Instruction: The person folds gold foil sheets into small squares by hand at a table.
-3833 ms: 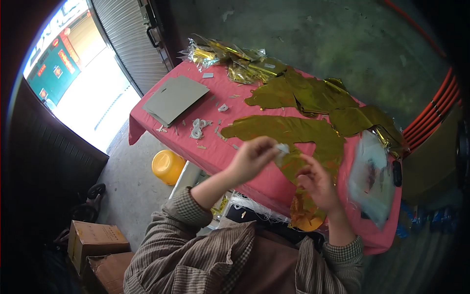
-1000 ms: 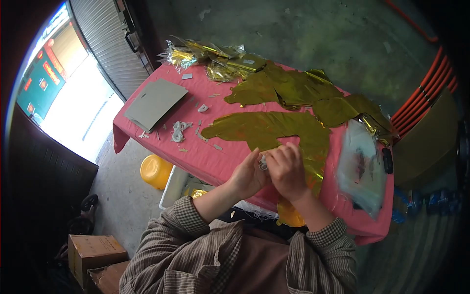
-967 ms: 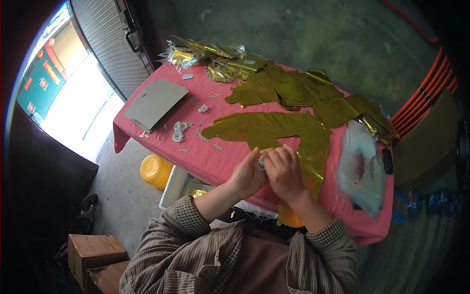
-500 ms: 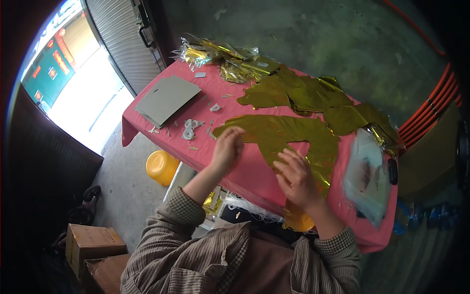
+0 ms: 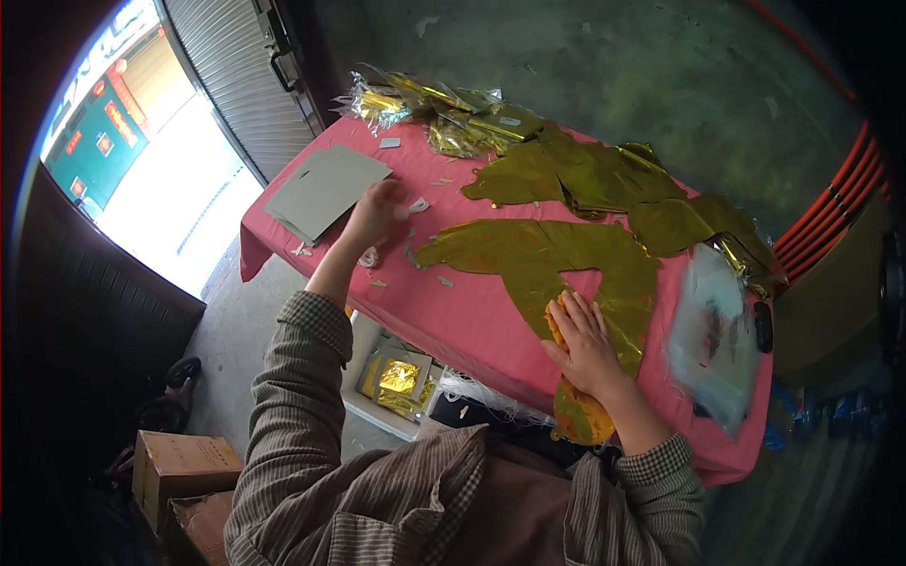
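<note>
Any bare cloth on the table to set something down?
Pink cloth is bare between the left hand and right hand, along the near edge. The far side is crowded with gold foil; the grey card takes the left corner.

The two hands, which were pressed together over a small white piece near the bench edge a second ago, have parted. The left hand (image 5: 375,213) has reached far out across the pink bench (image 5: 472,321) and now sits over the white string bundle (image 5: 368,257), just beside the grey card (image 5: 326,191). The right hand (image 5: 585,341) has dropped flat, fingers spread, onto the near end of the gold foil sheet (image 5: 543,255). The small white piece is no longer seen between them.
</note>
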Demonstrator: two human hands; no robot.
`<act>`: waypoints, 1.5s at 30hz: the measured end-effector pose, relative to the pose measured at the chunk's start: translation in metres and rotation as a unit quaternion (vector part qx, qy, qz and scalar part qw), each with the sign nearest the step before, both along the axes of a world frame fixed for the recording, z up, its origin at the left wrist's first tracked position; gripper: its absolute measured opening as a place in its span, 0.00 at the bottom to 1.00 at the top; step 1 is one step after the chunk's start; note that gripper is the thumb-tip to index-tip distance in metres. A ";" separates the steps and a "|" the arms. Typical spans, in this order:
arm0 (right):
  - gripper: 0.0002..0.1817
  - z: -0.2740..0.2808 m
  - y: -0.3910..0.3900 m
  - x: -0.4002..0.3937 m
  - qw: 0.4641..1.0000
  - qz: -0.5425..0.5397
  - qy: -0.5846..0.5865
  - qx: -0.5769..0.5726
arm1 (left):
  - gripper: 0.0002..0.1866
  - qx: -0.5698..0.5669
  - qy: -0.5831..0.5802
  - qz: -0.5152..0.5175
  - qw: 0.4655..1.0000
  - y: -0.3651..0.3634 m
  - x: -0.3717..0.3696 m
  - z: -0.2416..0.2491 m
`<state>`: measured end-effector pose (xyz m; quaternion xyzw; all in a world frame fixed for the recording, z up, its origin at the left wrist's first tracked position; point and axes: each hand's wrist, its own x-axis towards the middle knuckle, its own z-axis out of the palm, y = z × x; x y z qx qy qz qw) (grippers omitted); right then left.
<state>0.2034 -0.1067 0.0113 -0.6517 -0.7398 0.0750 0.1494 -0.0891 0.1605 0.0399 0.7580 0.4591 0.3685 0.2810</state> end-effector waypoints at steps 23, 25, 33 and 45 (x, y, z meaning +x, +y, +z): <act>0.30 0.002 -0.007 0.004 0.999 -0.002 0.038 0.021 | 0.06 0.253 0.325 0.085 0.907 0.032 0.021 -0.043; 0.30 0.001 -0.006 0.005 0.999 0.014 0.032 0.028 | 0.06 0.244 0.338 0.094 0.904 0.028 0.023 -0.037; 0.30 0.004 -0.010 0.007 0.999 0.031 0.030 0.020 | 0.14 0.200 0.130 -0.308 0.921 -0.080 0.062 0.001; 0.28 0.006 -0.023 0.022 0.988 0.104 0.103 0.057 | 0.10 0.332 0.311 -0.320 0.831 -0.121 0.065 -0.007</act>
